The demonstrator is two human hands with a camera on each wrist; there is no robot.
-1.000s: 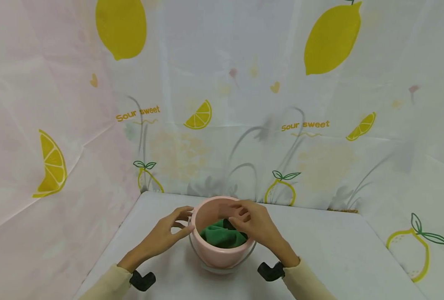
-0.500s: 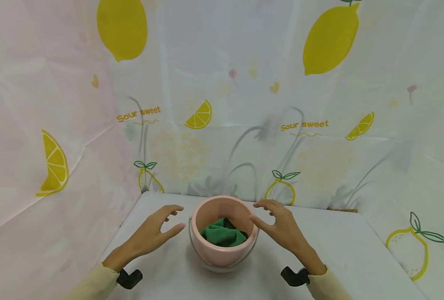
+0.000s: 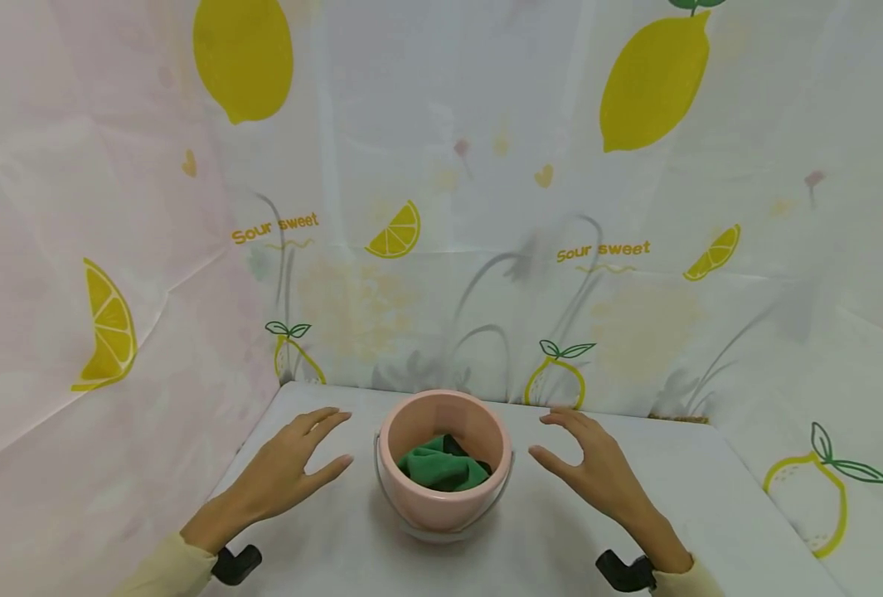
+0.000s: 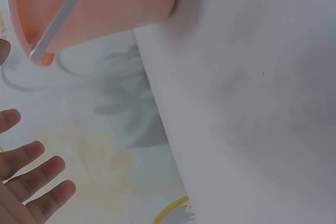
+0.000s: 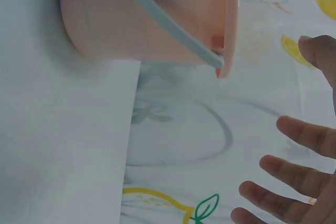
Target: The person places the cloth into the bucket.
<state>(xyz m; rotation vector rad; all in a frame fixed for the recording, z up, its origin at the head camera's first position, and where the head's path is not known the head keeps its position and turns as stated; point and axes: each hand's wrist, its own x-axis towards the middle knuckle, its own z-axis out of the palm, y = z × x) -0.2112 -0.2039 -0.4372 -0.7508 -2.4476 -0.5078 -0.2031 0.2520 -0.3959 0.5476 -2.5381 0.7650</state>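
Observation:
A pink bucket [image 3: 441,507] stands upright on the white table, its grey handle [image 3: 435,536] hanging down at the front. Inside it lies a crumpled green cloth [image 3: 441,464] with a dark patch. To the left of the bucket, apart from it, my left hand [image 3: 280,468] hovers with fingers spread and nothing in it. On the other side my right hand [image 3: 598,468] is likewise apart from the bucket, fingers extended and holding nothing. Both wrist views show spread fingers and the bucket's side with its handle.
The white table [image 3: 710,514] reaches back to a lemon-printed cloth wall [image 3: 441,315]. Similar cloth stands close along the left and right sides. A black wrist mount [image 3: 237,565] sits at the left wrist, another black mount [image 3: 626,572] at the right.
The right hand came out from over the bucket and moved right. The left hand left the rim and moved left. Bucket and green cloth stayed in place.

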